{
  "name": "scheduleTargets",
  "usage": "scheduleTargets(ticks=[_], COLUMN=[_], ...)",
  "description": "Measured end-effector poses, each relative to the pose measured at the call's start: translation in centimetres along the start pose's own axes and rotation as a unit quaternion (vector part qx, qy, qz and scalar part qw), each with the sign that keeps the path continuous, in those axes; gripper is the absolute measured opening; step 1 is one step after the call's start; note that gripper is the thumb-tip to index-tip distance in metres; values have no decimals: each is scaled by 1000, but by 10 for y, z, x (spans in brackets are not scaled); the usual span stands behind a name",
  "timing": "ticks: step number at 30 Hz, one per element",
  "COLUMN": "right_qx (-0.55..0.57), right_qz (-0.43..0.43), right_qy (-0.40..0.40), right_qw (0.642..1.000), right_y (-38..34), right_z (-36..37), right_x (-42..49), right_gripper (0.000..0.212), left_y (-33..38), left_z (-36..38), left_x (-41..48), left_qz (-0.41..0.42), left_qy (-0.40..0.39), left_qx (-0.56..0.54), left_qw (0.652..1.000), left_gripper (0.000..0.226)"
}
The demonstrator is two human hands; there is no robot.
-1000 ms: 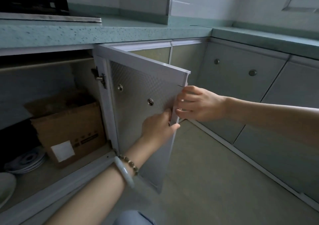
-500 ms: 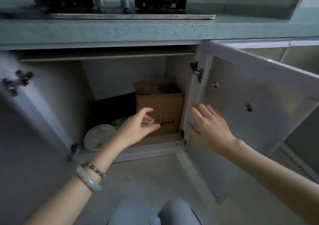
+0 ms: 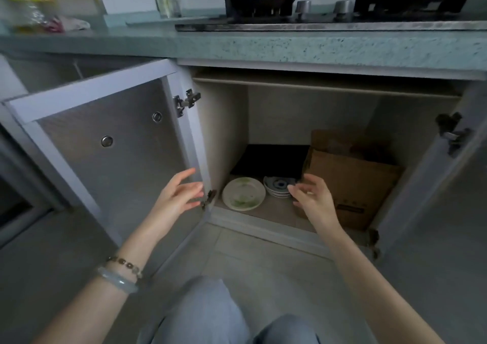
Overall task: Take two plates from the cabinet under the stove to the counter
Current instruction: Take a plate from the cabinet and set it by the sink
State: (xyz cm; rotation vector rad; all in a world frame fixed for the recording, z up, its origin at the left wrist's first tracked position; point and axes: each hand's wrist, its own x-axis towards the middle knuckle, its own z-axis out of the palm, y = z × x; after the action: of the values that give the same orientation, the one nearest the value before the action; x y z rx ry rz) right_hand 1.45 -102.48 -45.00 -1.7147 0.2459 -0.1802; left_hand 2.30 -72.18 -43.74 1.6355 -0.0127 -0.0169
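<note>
The cabinet under the stove stands open with both doors swung out. On its floor lies a white plate with green markings, and right of it a small stack of blue-patterned plates. My left hand hovers in front of the left door's edge, fingers relaxed, holding nothing. My right hand hangs just in front of the blue-patterned stack, fingers loosely spread, not touching a plate as far as I can see. The green speckled counter runs above the cabinet.
A cardboard box fills the cabinet's right side, a flat black object lies behind the plates. The left door and right door jut out. A gas stove sits on the counter, bags at far left. My knees are below.
The view swung right to centre on the cabinet. Both hands left the right door; the right hand moved in toward the blue-patterned plates, the left sits by the left door's edge.
</note>
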Motion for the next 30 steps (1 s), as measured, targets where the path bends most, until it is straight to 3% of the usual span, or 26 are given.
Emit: scheduleTargets(ticks=[5,11,20,24,28,30], right_qx=[-9,3,-83,-40,-23,-16], right_qz=[74,130,138,126,144,163], right_qy=[29,56,78,100,110,105], right_qw=[997,990,984,986,983,981], right_y=[41,88,178,208,232,246], right_z=[34,73,132,158,171,174], right_x=[27,84,196,235,264,279], right_gripper=[53,41,16,4,5,19], left_y=[-32,-92,-191,-230,-270,-286], left_z=[-19,-4,27,34,34,35], left_x=[28,103,244,290,312,321], left_qz=[-63,-119,-157,-174,-187,-207], left_qy=[49,74,43,46,17,-3], left_qx=[11,21,77,70,116,135], left_qw=[997,990,984,981,975,969], left_gripper=[48,42,44,42,23,15])
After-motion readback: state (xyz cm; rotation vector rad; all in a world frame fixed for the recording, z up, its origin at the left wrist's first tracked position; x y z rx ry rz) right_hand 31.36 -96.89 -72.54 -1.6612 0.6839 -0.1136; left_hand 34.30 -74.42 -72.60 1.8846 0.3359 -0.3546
